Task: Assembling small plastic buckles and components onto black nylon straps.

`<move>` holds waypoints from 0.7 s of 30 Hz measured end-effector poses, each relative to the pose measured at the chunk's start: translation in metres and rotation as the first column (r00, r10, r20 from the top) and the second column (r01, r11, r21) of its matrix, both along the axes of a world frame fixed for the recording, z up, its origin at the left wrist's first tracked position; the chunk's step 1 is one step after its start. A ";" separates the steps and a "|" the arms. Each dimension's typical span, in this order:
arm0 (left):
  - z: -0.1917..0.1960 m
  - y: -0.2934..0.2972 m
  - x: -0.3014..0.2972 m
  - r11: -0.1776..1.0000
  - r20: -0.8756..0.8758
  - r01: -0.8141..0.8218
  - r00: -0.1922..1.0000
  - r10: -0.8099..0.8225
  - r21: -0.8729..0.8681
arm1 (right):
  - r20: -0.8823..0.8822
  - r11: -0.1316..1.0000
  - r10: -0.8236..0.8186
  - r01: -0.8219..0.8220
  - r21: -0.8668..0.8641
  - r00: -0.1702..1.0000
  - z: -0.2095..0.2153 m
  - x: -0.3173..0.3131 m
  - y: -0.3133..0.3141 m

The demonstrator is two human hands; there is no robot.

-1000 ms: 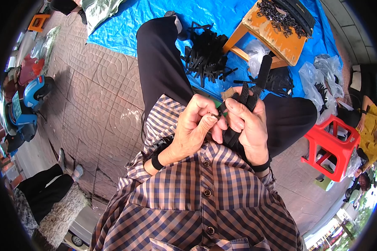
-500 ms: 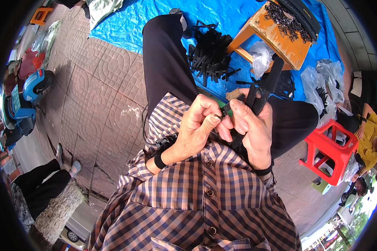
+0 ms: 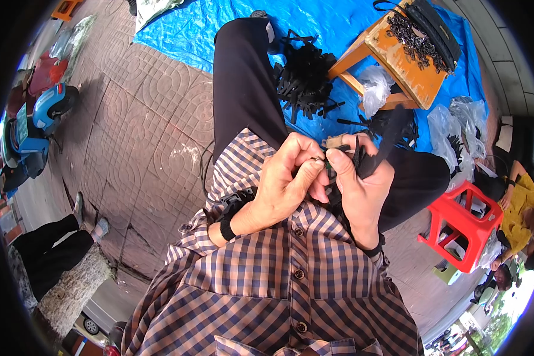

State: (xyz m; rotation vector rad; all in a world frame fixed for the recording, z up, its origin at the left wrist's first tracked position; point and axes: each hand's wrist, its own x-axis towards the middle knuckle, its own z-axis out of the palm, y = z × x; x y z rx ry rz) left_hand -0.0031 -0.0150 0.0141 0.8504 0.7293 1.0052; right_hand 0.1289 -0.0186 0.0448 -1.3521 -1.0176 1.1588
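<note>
My two hands meet over my lap, fingertips close together. My left hand has thumb and forefinger pinched at a small dark piece, too hidden to name, against the end of the strap. Closed around a black webbing strap is my right hand; the strap's free end sticks up beyond its fingers, blurred. A small tan piece shows above the right thumb. Ahead on the blue tarp lies a heap of black straps, and more dark straps lie below the wooden stool.
A worn wooden stool bears small dark pieces and a black bag. Clear plastic bags sit at right, near a red plastic stool and a person in yellow. A blue scooter stands far left.
Both hands have drawn slightly closer together at the strap's end. The strap's free end has swung a little and is blurred. The view has shifted slightly.
</note>
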 end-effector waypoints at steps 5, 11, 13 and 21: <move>0.013 0.004 0.001 1.000 -0.142 0.012 0.990 -0.013 -0.014 | 0.060 0.999 -0.028 0.025 0.048 0.998 -0.009 0.005 -0.001; -0.004 0.005 0.001 0.986 0.195 0.087 0.974 -0.113 0.139 | -0.356 0.997 -0.007 -0.021 -0.075 0.935 -0.002 0.013 0.006; -0.006 0.004 0.000 0.986 0.191 0.089 0.975 -0.116 0.142 | -0.315 0.996 -0.003 -0.023 -0.081 0.949 -0.001 0.011 0.007; -0.001 0.000 0.003 0.973 0.204 0.071 0.972 -0.117 0.218 | -0.261 1.000 -0.008 0.002 -0.022 0.965 0.004 0.014 0.009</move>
